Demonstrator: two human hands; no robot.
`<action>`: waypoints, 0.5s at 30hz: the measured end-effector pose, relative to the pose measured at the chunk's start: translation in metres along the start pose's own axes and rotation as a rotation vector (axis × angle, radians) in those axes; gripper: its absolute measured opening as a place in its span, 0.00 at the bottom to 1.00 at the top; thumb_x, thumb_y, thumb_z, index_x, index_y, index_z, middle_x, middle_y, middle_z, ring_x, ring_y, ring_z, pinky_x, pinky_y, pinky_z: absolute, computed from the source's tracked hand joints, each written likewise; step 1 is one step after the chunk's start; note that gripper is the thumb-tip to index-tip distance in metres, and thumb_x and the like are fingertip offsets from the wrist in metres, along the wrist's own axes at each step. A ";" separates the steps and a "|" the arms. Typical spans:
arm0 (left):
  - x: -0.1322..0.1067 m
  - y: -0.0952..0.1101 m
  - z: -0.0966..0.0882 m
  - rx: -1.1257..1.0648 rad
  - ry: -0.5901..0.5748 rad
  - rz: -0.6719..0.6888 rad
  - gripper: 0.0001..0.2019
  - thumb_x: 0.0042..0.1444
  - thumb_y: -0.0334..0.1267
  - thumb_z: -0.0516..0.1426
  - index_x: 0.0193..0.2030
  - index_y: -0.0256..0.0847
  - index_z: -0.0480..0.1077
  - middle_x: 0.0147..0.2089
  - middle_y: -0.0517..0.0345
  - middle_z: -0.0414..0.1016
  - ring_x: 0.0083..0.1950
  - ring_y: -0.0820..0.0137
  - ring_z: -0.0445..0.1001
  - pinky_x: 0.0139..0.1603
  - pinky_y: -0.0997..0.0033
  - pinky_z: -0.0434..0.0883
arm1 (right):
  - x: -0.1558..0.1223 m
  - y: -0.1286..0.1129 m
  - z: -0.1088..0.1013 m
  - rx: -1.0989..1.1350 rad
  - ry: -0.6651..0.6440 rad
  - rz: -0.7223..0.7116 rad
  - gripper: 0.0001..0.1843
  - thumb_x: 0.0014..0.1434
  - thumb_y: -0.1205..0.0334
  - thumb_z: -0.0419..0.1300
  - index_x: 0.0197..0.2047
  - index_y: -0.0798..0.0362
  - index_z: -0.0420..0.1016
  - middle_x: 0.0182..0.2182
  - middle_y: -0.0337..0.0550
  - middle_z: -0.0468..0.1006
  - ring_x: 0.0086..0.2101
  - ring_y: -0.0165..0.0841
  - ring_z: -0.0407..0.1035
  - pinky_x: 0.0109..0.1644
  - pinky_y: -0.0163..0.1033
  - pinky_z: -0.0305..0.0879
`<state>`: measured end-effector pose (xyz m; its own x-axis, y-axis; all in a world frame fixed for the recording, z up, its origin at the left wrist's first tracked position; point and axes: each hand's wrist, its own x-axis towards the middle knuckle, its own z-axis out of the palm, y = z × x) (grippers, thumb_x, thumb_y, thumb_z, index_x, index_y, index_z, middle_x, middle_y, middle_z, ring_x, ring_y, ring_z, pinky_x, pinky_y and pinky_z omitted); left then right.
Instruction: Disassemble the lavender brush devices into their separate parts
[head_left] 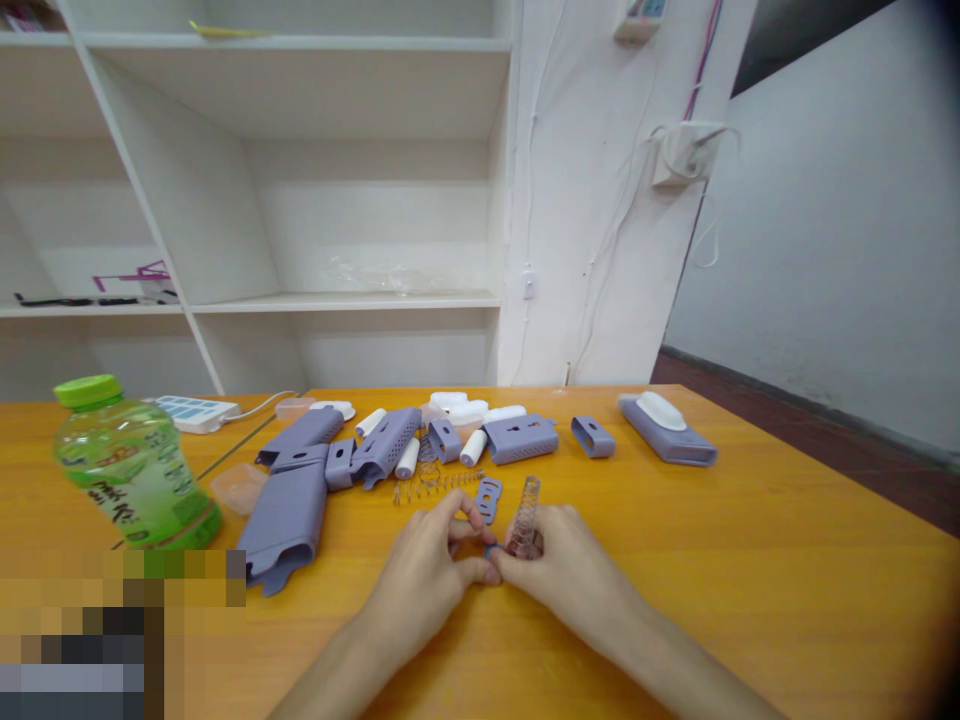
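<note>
My right hand [562, 560] is closed around a coppery coil spring [529, 500], which stands up out of the fist. Its fingertips meet those of my left hand [435, 555] at a small purple plastic piece [490, 551], mostly hidden by the fingers. My left thumb and fingers are bent in a pinch at that piece. Just beyond the hands lies a flat purple plate with slots [488, 500]. Another long coil spring [435, 488] rests on the table to its left.
Purple plastic housings [289, 510] and white caps [472, 447] are scattered across the orange table [675, 620]. A green-capped bottle [135, 470] stands at left, near a power strip [196, 413]. At far right lies a purple case with a white top [667, 430].
</note>
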<state>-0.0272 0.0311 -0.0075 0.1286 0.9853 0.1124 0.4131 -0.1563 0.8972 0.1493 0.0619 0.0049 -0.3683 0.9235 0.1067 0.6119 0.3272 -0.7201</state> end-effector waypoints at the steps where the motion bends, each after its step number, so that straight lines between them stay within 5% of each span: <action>1: 0.000 0.000 0.000 0.005 -0.004 0.002 0.15 0.45 0.33 0.65 0.38 0.45 0.66 0.39 0.61 0.83 0.35 0.66 0.75 0.35 0.70 0.62 | 0.000 0.001 -0.003 0.037 -0.016 -0.047 0.06 0.51 0.64 0.64 0.24 0.54 0.74 0.21 0.38 0.73 0.24 0.31 0.65 0.27 0.35 0.54; 3: 0.000 0.000 -0.001 0.021 -0.006 0.014 0.15 0.46 0.32 0.65 0.38 0.44 0.66 0.39 0.62 0.83 0.34 0.67 0.73 0.34 0.71 0.61 | 0.001 0.006 -0.011 0.115 -0.063 -0.144 0.05 0.50 0.64 0.67 0.30 0.53 0.76 0.26 0.36 0.73 0.25 0.29 0.64 0.28 0.33 0.57; 7: 0.001 -0.003 -0.001 0.008 -0.014 0.033 0.17 0.46 0.31 0.66 0.40 0.44 0.66 0.40 0.63 0.83 0.34 0.68 0.73 0.36 0.71 0.61 | 0.003 0.016 -0.028 0.165 -0.245 -0.228 0.23 0.43 0.62 0.75 0.44 0.49 0.77 0.35 0.36 0.73 0.29 0.28 0.64 0.30 0.32 0.60; 15: 0.002 -0.005 -0.002 0.038 -0.023 0.034 0.19 0.46 0.33 0.68 0.41 0.45 0.65 0.39 0.65 0.84 0.34 0.68 0.71 0.36 0.71 0.60 | 0.010 0.021 -0.034 0.162 -0.360 -0.380 0.09 0.53 0.64 0.70 0.40 0.50 0.81 0.34 0.37 0.75 0.32 0.31 0.67 0.34 0.34 0.61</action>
<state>-0.0304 0.0338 -0.0111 0.1635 0.9776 0.1323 0.4420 -0.1925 0.8761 0.1825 0.0847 0.0145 -0.7760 0.6104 0.1586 0.2841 0.5629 -0.7762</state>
